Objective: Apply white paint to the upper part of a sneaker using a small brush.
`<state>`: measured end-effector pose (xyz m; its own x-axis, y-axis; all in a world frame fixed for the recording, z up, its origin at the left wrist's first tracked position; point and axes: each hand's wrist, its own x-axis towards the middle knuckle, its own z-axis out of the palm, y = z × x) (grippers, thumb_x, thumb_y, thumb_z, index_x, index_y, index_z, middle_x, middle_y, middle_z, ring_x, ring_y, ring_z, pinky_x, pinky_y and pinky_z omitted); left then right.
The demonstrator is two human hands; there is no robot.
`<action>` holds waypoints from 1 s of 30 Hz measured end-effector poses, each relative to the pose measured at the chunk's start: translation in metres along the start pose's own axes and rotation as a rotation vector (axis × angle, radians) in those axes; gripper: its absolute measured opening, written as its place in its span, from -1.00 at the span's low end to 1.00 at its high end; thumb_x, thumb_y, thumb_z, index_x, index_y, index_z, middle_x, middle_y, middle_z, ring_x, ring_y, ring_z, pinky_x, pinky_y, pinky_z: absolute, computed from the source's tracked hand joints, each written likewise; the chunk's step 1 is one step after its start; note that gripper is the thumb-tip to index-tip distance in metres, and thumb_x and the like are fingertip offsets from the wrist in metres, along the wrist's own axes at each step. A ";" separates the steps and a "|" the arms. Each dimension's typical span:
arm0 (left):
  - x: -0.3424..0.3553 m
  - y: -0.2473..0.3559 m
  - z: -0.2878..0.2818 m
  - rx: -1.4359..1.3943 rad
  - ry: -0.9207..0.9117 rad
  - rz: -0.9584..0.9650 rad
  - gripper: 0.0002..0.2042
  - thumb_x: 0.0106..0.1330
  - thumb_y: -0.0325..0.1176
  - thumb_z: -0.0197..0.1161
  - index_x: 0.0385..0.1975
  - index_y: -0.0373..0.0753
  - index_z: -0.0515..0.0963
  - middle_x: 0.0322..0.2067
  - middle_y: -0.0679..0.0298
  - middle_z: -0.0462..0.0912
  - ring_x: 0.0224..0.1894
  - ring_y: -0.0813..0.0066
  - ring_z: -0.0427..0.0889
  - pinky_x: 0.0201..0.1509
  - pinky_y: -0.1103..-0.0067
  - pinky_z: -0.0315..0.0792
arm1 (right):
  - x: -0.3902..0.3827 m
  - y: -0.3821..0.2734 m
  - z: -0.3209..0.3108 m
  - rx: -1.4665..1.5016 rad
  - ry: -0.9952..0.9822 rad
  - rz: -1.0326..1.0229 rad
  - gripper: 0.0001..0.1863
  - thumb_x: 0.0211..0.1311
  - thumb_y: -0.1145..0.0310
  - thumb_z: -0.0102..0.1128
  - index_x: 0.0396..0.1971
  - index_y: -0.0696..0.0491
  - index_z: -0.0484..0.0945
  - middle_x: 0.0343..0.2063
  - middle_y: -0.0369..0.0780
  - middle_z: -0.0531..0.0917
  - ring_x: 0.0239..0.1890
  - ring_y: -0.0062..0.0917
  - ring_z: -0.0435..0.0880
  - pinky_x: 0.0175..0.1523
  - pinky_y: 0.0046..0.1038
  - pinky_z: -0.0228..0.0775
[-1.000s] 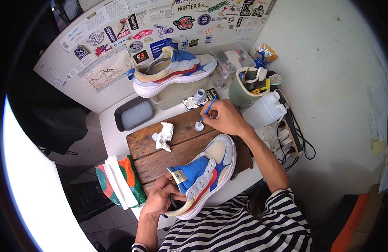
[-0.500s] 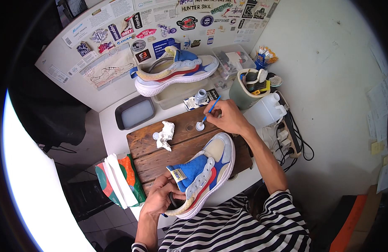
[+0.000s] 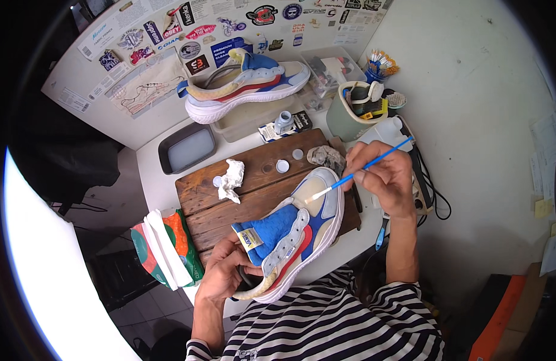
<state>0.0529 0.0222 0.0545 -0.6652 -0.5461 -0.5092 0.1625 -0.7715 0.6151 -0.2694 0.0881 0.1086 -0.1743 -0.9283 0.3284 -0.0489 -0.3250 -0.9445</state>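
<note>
Gripping the heel, the left hand [image 3: 221,274] steadies a blue-and-cream sneaker [image 3: 293,231] on the wooden board [image 3: 218,204] atop the tabletop [image 3: 148,174]. Farther off, the right hand [image 3: 383,174] pinches a blue brush [image 3: 356,173], tip touching the toe.

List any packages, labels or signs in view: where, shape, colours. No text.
Stickers: scattered over the white wall panel behind the desk, mixed shapes and colours.
Shoe sketch sheet: on the same panel, left, pale paper with line drawing.
Small box: flat on the desk behind the wooden board, black and white.
Tongue label: on the blue tongue of the shoe held by the left hand, small, yellowish rectangle.
</note>
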 end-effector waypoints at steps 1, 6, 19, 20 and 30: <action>0.000 0.001 0.002 0.004 -0.007 0.009 -0.52 0.10 -0.68 -0.01 0.11 -0.56 0.36 -0.15 -0.04 0.63 -0.26 0.22 0.75 -0.19 0.44 0.76 | -0.005 -0.004 0.001 0.006 -0.038 -0.025 -0.92 0.20 0.65 0.14 -0.31 0.27 0.57 -0.39 -0.13 0.62 -0.35 -0.50 0.69 -0.18 -0.50 0.53; 0.002 0.004 0.012 0.037 -0.044 0.025 -0.54 0.12 -0.67 -0.01 0.11 -0.57 0.36 -0.15 -0.06 0.62 -0.25 0.21 0.75 -0.18 0.42 0.76 | -0.026 -0.016 0.008 -0.077 -0.081 -0.044 -0.90 0.11 0.65 0.16 -0.35 0.27 0.57 -0.43 -0.15 0.62 -0.36 -0.53 0.66 -0.23 -0.54 0.48; -0.002 0.005 0.027 0.034 -0.009 0.034 -0.52 0.11 -0.69 -0.01 0.12 -0.55 0.36 -0.13 -0.04 0.62 -0.24 0.23 0.74 -0.19 0.44 0.76 | -0.036 -0.017 0.007 -0.222 -0.150 -0.145 -0.91 0.13 0.61 0.23 -0.34 0.21 0.59 -0.45 -0.16 0.64 -0.39 -0.56 0.64 -0.25 -0.56 0.43; -0.002 0.006 0.025 0.052 -0.041 0.029 -0.50 0.12 -0.69 -0.02 0.16 -0.54 0.35 -0.12 -0.03 0.62 -0.21 0.24 0.74 -0.13 0.44 0.73 | -0.036 -0.017 0.008 -0.222 -0.149 -0.145 -0.91 0.13 0.61 0.23 -0.34 0.21 0.59 -0.45 -0.16 0.64 -0.39 -0.56 0.64 -0.25 -0.56 0.43; -0.002 0.006 0.032 0.040 -0.002 0.031 -0.51 0.08 -0.70 -0.01 0.11 -0.54 0.37 -0.14 -0.02 0.63 -0.26 0.26 0.74 -0.22 0.45 0.75 | -0.040 -0.021 0.010 -0.210 -0.103 -0.145 -0.89 0.07 0.58 0.27 -0.36 0.17 0.60 -0.49 -0.22 0.66 -0.38 -0.57 0.58 -0.20 -0.54 0.36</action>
<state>0.0313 0.0293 0.0783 -0.6619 -0.5686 -0.4885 0.1535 -0.7407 0.6541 -0.2513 0.1301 0.1153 -0.0506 -0.8917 0.4498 -0.2711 -0.4213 -0.8655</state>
